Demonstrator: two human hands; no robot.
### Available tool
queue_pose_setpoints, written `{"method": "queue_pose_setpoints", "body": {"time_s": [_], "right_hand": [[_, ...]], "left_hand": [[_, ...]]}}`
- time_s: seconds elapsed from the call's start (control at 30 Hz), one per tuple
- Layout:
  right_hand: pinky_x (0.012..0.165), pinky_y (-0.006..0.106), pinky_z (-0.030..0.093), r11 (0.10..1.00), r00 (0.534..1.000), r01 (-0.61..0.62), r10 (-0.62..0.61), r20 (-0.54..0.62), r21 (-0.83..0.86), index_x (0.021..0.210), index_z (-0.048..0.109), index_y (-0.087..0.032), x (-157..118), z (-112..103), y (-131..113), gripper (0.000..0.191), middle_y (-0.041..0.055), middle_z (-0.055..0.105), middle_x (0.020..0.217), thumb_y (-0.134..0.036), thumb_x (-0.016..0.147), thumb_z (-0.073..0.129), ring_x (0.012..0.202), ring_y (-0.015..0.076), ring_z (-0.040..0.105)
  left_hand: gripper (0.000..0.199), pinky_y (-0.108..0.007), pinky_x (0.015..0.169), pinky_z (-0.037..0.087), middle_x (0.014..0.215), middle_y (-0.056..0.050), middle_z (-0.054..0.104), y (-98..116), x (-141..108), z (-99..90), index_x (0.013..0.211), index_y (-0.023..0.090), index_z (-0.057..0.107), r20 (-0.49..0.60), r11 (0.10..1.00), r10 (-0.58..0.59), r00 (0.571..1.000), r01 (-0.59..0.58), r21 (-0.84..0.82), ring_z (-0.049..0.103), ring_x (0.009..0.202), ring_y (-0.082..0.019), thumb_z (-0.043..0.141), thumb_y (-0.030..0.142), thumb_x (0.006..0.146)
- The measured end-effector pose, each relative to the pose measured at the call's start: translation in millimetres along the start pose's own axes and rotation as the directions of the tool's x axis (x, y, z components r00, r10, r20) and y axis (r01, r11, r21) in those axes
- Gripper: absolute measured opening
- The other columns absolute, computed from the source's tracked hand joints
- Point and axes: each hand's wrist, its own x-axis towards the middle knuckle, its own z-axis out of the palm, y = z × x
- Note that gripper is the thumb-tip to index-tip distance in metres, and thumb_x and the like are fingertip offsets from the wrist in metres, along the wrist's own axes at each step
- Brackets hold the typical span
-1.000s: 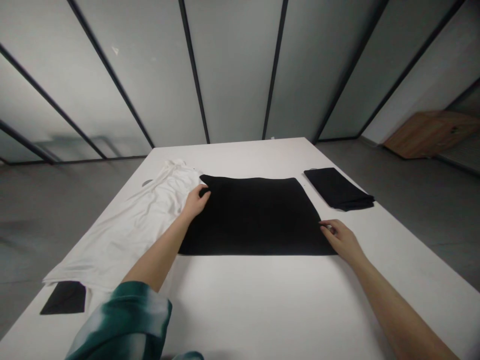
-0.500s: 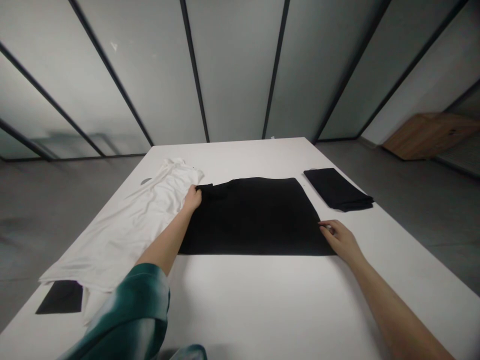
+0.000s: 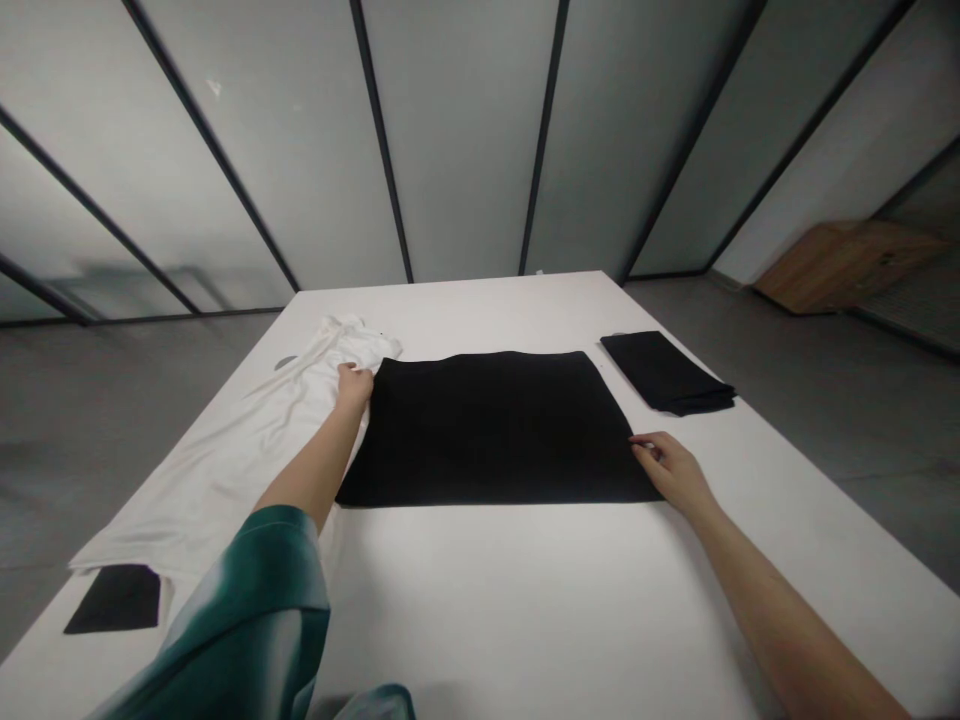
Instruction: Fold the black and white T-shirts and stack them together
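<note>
At the far left, a small black piece [image 3: 116, 600] lay near the edge of the white table [image 3: 487, 610], its far side tucked beneath the hem of a white cloth [image 3: 217, 480]. The white cloth stretched in loose creases up the left side, and a grey disc [image 3: 286, 362] showed on the tabletop just beside it. A green and white sleeve [image 3: 262, 600] reached in over the white cloth's near part. Beyond it, the left hand [image 3: 356, 386] was above the white cloth, fingers curled at the far part of the black cloth's left edge; I could not tell whether they had fabric between them.

The black cloth [image 3: 495, 430] was spread nearly flat at the middle of the table, its near edge straight and its far edge slightly wavy. At its right edge was the right hand [image 3: 670, 466], thumb and forefinger drawn narrow and touching that edge, though whether they pinched it could not be made out. Farther right and toward the back, a folded dark stack [image 3: 667, 372] rested on the table, its layers showing at the near end. At the far right, a wooden cabinet [image 3: 847, 265] stood on the grey floor [image 3: 892, 420], its inside hidden from view
</note>
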Motion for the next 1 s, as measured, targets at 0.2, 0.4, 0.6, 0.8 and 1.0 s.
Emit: {"method": "queue_pose_setpoints", "body": {"time_s": [0.2, 0.4, 0.6, 0.8, 1.0], "right_hand": [[0.066, 0.036, 0.045, 1.000, 1.000, -0.011, 0.011, -0.020, -0.013, 0.090, 0.069, -0.022, -0.8, 1.7, -0.2, 0.033, 0.0065, 0.063, 0.082, -0.048, 0.080, 0.052, 0.067, 0.0202, 0.055], [0.072, 0.039, 0.047, 0.995, 1.000, 0.016, -0.018, -0.013, -0.101, 0.098, 0.069, -0.020, 0.7, 0.5, -2.2, 0.039, 0.0098, 0.065, 0.089, -0.051, 0.084, 0.051, 0.074, 0.0236, 0.058], [0.099, 0.056, 0.040, 0.912, 0.966, 0.257, -0.251, 0.060, -0.319, 0.130, 0.061, -0.020, -19.1, 11.4, -50.6, 0.052, 0.0186, 0.058, 0.133, -0.044, 0.085, 0.056, 0.123, 0.0386, 0.050], [0.113, 0.058, 0.027, 0.829, 0.819, 0.515, -0.402, 0.410, -0.217, 0.132, 0.063, -0.025, -42.6, 44.6, -88.5, 0.050, 0.0114, 0.053, 0.145, -0.025, 0.083, 0.053, 0.138, 0.0338, 0.041], [0.113, 0.060, 0.027, 0.808, 0.783, 0.554, -0.424, 0.455, -0.200, 0.138, 0.058, -0.030, -16.1, 42.9, -70.7, 0.059, 0.0053, 0.050, 0.150, -0.016, 0.083, 0.045, 0.141, 0.0296, 0.040]], "left_hand": [[0.051, -0.045, 0.114, 0.034, 0.138, -0.016, 0.055, 10.0, -51.9, 7.5, 0.132, 0.015, 0.053, 0.355, 0.751, 0.521, 0.776, -0.615, 0.242, 0.047, 0.133, -0.029, 0.054, 0.039, 0.087], [0.061, -0.051, 0.120, 0.018, 0.160, -0.012, 0.033, 11.5, -86.7, 15.9, 0.147, 0.023, 0.044, 0.615, 0.663, 0.349, 0.707, -0.650, 0.371, 0.025, 0.149, -0.031, 0.045, 0.051, 0.094], [0.064, -0.052, 0.120, 0.017, 0.161, -0.011, 0.030, 12.2, -84.6, 14.8, 0.150, 0.023, 0.042, 0.613, 0.685, 0.325, 0.720, -0.627, 0.372, 0.023, 0.150, -0.030, 0.043, 0.054, 0.094], [0.065, -0.052, 0.120, 0.017, 0.162, -0.012, 0.028, 14.5, -85.1, 13.3, 0.151, 0.023, 0.040, 0.623, 0.687, 0.306, 0.720, -0.620, 0.379, 0.022, 0.150, -0.030, 0.042, 0.055, 0.094], [0.066, -0.053, 0.120, 0.018, 0.163, -0.012, 0.025, 16.3, -89.5, 12.7, 0.152, 0.022, 0.037, 0.624, 0.682, 0.261, 0.737, -0.598, 0.421, 0.020, 0.151, -0.031, 0.040, 0.056, 0.095]]}}
